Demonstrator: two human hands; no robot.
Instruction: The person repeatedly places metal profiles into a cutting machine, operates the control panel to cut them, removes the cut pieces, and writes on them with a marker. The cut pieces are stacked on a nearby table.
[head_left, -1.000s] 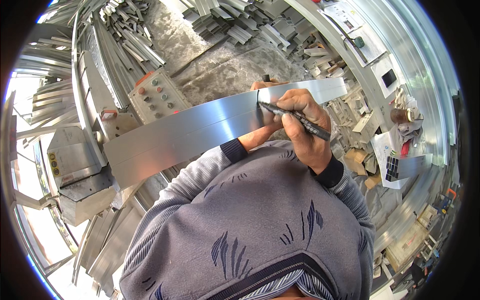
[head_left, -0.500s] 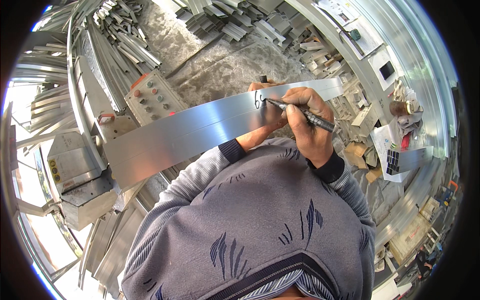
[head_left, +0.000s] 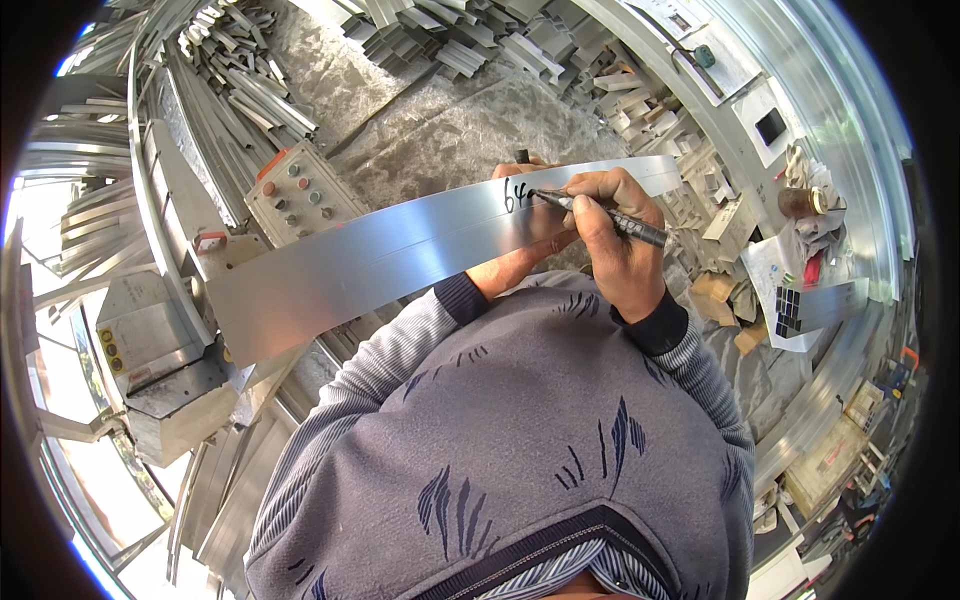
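Note:
A long, shiny aluminium profile lies across in front of my chest, running from lower left to upper right. My left hand reaches under it and grips it from behind; its fingers are partly hidden, and a black cap shows by the fingertips at the far edge. My right hand holds a dark marker pen in a writing grip. The pen's tip touches the metal, just right of fresh black handwritten marks.
At left stands a grey control box with coloured buttons, beside a metal machine housing. Stacks of cut profiles lie at the far side. A bundle of square tubes and a brown jar are at right.
My right hand has drawn more black strokes on the profile, to the right of the earlier ones. Left hand and profile hold nearly the same pose.

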